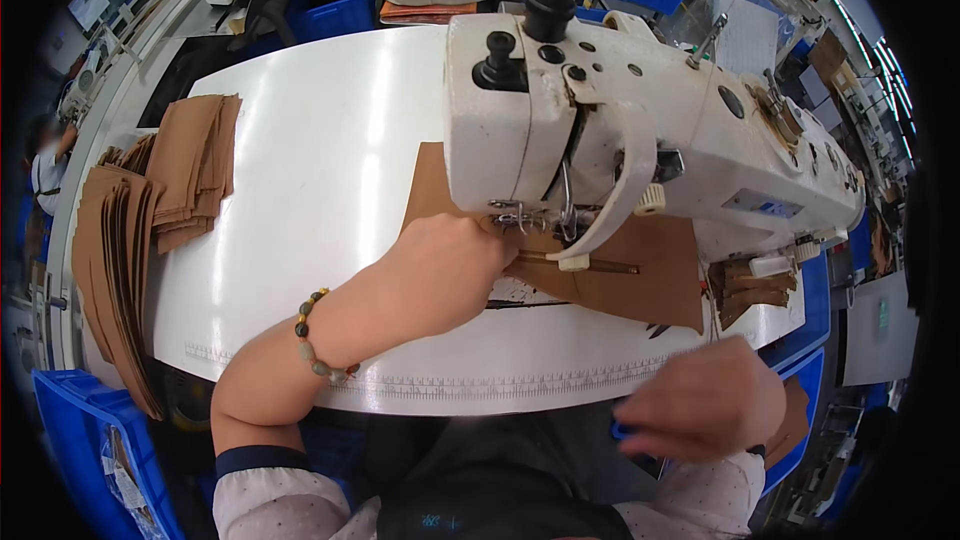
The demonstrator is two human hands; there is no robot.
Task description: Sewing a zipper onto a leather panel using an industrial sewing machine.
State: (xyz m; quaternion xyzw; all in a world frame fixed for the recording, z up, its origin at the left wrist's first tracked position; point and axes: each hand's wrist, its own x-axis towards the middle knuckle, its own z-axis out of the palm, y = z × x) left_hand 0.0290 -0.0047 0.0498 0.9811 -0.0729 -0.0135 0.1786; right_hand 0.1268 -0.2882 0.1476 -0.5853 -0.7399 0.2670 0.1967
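Observation:
A brown fabric panel (pixel 655 285) lies under the white sewing machine (pixel 600 130), with a narrow slot or strip (pixel 590 264) running across it. My left hand (pixel 445 265) is closed at the presser foot (pixel 525 220), resting over the panel's left part. Its fingertips are tucked out of sight, so what they pinch is hidden. My right hand (pixel 715 400), blurred by motion, is over the table's front edge, apart from the panel. A small blue object (pixel 622 430) shows by its fingers; I cannot tell whether it is held. A small dark pointed thing (pixel 657 331) sits at the panel's front edge.
Stacks of brown fabric pieces (pixel 195 165) and longer strips (pixel 115 250) lie at the table's left end. More brown pieces (pixel 750 290) sit right of the machine. Blue bins (pixel 95 440) stand at the lower left, right and back. A printed ruler (pixel 450 383) follows the front edge.

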